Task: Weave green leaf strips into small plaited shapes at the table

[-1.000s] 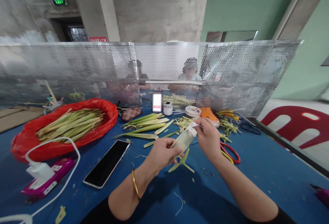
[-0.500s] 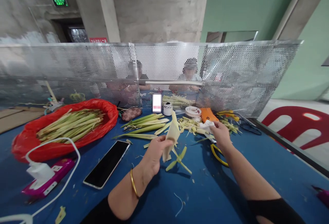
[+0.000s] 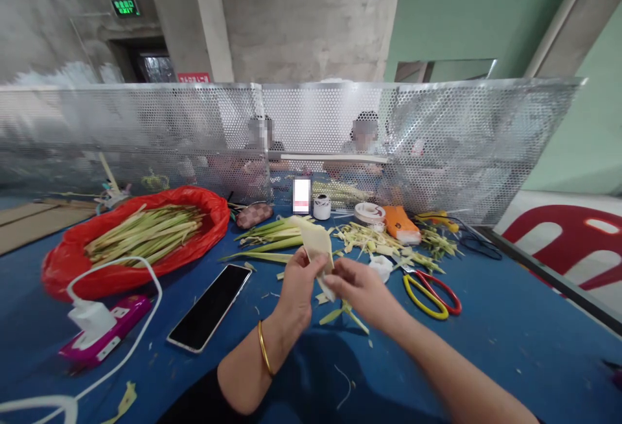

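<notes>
Upright in front of me is a pale, cream-coloured corn husk (image 3: 317, 242), its lower part hidden by fingers. My left hand (image 3: 297, 284) pinches it from the left between thumb and fingers. From the right, my right hand (image 3: 357, 288) has its fingers closed on the lower edge of the same husk. Just below lies a small green husk shape with narrow leaves (image 3: 346, 314), partly covered by my right hand. A crumpled white tissue (image 3: 381, 267) sits on the table past that hand, beside scissors (image 3: 432, 294) with one yellow and one red handle.
On the left stand a red plastic bag (image 3: 216, 213) full of husk strips, a purple power strip (image 3: 109, 333) with a white cable, and a phone (image 3: 211, 307). Behind my hands are green husks (image 3: 276, 242), scraps, a tape roll (image 3: 369, 212) and an orange packet (image 3: 401, 223). People sit beyond a perforated metal screen (image 3: 437, 126).
My right hand has let go of the white tissue, leaving it on the table, and moved left to grip the corn husk. The husk has shifted slightly left in the picture.
</notes>
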The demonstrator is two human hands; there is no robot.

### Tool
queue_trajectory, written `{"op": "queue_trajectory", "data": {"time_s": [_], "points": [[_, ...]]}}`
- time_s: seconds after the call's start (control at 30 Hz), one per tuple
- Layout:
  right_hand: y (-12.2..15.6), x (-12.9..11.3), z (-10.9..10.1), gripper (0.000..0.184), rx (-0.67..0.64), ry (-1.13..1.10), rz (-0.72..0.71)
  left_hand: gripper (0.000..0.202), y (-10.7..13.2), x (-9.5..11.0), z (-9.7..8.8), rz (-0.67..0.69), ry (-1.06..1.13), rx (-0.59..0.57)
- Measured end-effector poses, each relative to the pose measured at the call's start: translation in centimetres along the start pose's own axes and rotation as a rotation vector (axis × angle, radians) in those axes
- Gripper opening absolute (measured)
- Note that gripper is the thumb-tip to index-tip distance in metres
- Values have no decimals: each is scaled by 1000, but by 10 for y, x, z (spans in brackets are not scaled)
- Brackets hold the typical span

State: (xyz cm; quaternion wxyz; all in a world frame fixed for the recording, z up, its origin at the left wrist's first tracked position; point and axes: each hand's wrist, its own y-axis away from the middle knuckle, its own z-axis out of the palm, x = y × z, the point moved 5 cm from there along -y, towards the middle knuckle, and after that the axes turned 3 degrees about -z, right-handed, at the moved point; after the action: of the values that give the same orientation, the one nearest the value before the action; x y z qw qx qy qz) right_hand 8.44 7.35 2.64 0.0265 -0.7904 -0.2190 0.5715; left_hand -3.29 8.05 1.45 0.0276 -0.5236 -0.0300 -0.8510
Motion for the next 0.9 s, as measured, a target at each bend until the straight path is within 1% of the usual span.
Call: {"op": "queue_trajectory", "data": {"time_s": [0.03, 0.07, 0.1, 0.13, 0.17, 0.23, 0.27, 0.3, 0.33, 0.37, 0.4, 0.43, 0.47, 0.5, 0.53, 0.6, 0.63, 0.7, 0.73, 0.77, 0.8, 0.83, 0.9], "points": [[3, 1, 8, 22, 16, -98, 54, 25, 0, 0, 1, 3, -24, -14], [5, 2, 12, 22, 15, -137, 85, 24, 0, 0, 2, 12, -50, -25], [5, 2, 10, 24, 46, -114, 88, 24, 0, 2, 1, 41, -78, -12], [4, 3, 4, 27, 85, -25, 77, 25, 0, 7, -2, 104, -113, 34], [2, 3, -6, 30, 125, 101, 54, 30, 0, 15, -6, 203, -169, 113], [-2, 3, -27, 31, 172, 426, 4, 51, 7, 35, -14, 473, -334, 305], [-3, 3, -36, 31, 185, 492, -3, 62, 13, 45, -14, 628, -454, 369], [-4, 4, -44, 31, 188, 543, -6, 67, 20, 53, -11, 784, -576, 388], [-4, 4, -50, 31, 188, 567, -7, 66, 27, 59, -5, 919, -703, 359], [-3, 4, -54, 29, 183, 571, -7, 62, 32, 61, 3, 1024, -825, 284], [-1, 3, -56, 27, 173, 579, -12, 59, 36, 59, 11, 1091, -934, 168], [1, 2, -56, 25, 159, 585, -20, 56, 38, 55, 18, 1116, -1027, 33], [5, 0, -54, 24, 140, 588, -29, 54, 39, 49, 24, 1108, -1094, -94], [8, -2, -51, 23, 119, 587, -42, 52, 38, 42, 27, 1073, -1135, -206], [11, -4, -49, 22, 102, 586, -55, 49, 36, 37, 28, 1030, -1149, -260], [17, -9, -47, 23, 102, 583, -74, 34, 30, 31, 25, 952, -1126, -260], [19, -10, -48, 23, 110, 573, -79, 26, 28, 29, 24, 903, -1111, -283], [19, -8, -55, 27, 99, 536, -76, 21, 21, 26, 19, 780, -1077, -285], [19, -3, -63, 29, 82, 548, -45, 20, 18, 26, 17, 711, -1053, -270], [18, 5, -71, 33, 52, 571, -5, 18, 15, 26, 14, 637, -1027, -242], [18, 17, -83, 34, 38, 670, 87, 17, 12, 26, 12, 558, -1000, -215], [20, 30, -100, 30, 77, 847, 227, 17, 8, 24, 10, 469, -972, -201], [25, 56, -127, 15, 120, 968, 378, 22, 2, 17, 7, 258, -890, -205]]}}
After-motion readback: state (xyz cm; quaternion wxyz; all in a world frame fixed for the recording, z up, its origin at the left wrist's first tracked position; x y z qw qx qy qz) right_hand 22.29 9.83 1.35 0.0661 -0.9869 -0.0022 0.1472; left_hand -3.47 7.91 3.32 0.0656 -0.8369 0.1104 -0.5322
